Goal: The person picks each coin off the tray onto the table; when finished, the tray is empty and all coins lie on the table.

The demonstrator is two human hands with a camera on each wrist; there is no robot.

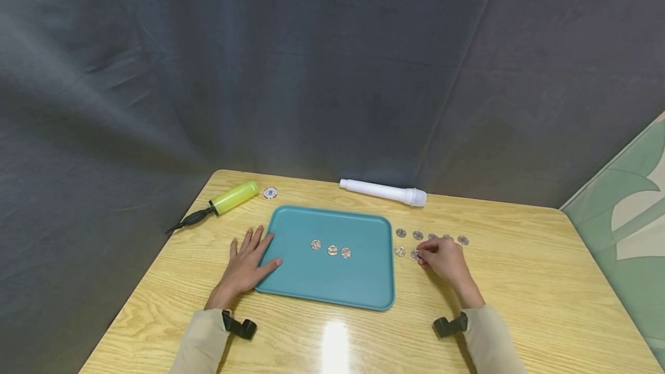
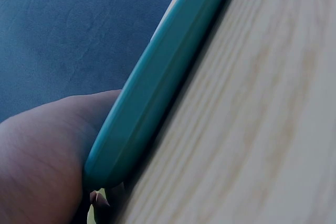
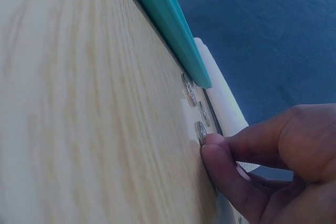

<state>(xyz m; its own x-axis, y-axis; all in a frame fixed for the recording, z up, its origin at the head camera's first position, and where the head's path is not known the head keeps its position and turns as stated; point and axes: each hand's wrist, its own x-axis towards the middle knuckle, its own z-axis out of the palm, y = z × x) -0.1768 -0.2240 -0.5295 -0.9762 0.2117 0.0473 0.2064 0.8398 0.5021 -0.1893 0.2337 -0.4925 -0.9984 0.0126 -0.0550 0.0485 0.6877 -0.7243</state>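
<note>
My left hand lies with spread fingers on the left rim of a teal tray, its thumb over the rim. In the left wrist view the base of the thumb is against the tray's edge. Three shiny coins form a short row in the tray. Right of the tray, my right hand pinches a silver coin between thumb and fingers, at the table surface. Beside it lies another coin. A row of several coins runs behind, partly covered by the hand.
A white toy microphone lies behind the tray near the back edge. At the back left are a yellow-green hand pump with a black end and a poker chip. A dark curtain hangs behind the wooden table.
</note>
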